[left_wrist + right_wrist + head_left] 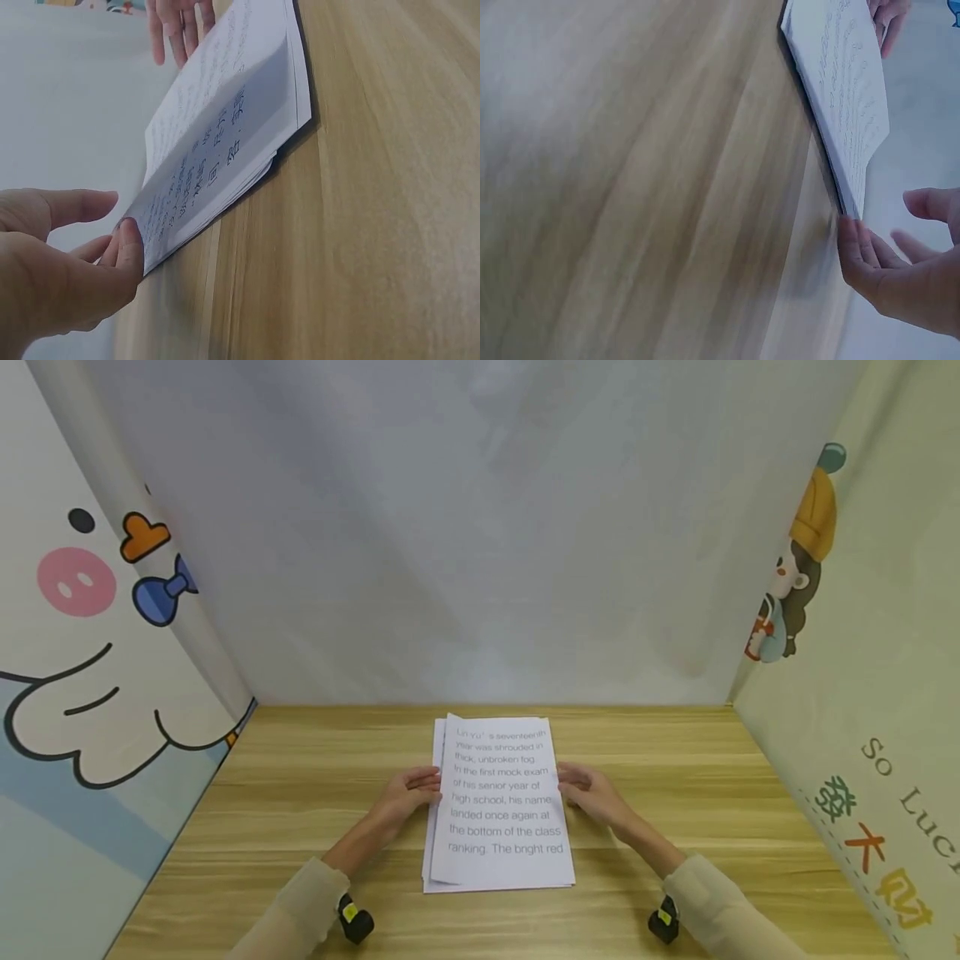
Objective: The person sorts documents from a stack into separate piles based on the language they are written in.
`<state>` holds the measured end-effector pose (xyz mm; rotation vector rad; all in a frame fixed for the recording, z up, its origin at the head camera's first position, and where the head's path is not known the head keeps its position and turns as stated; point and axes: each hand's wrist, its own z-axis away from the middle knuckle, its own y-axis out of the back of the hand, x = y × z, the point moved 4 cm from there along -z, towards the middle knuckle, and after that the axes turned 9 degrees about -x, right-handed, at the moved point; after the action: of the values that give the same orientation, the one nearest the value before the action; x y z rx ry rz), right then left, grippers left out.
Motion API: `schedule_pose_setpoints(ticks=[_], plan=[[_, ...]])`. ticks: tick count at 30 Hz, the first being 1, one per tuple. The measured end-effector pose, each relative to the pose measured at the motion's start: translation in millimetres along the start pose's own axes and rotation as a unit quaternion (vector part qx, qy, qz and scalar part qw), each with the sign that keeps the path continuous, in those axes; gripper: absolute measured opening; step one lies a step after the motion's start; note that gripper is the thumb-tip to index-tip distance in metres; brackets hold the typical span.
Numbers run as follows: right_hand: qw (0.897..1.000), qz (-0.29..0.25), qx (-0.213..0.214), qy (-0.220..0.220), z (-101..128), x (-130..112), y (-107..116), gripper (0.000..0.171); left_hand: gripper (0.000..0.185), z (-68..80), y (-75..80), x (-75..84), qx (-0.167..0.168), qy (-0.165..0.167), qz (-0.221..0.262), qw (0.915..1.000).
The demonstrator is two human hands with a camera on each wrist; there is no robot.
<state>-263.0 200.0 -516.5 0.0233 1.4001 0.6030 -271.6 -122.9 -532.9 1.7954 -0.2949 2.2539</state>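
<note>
One thin stack of white printed paper sheets (501, 806) lay flat on the light wooden tabletop (712, 777), roughly midway between the side walls, its long axis running away from me toward the grey back panel (480, 527). My left hand (408, 793) rested at the stack's left long edge, fingers nearly straight, thumb tip touching the sheet edges, gripping nothing. My right hand (592, 793) stood at the right long edge, fingers relaxed and loosely spread, fingertips at the paper's side, likewise clasping nothing. The stack lay between the two hands, each about equally near, both about halfway along its length. The top sheet sat slightly askew, its near left edge lifted off the pile. Cartoon-printed side panels (82, 635) flanked the table.
</note>
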Motion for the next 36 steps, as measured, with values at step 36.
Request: schedule_pose_setpoints(ticks=[36], plan=[[0.977, -0.205, -0.048, -0.044, 5, 15, -3, 0.053, 0.059, 16.6, -5.4, -5.8, -0.024, 0.055, -0.054, 0.9967]])
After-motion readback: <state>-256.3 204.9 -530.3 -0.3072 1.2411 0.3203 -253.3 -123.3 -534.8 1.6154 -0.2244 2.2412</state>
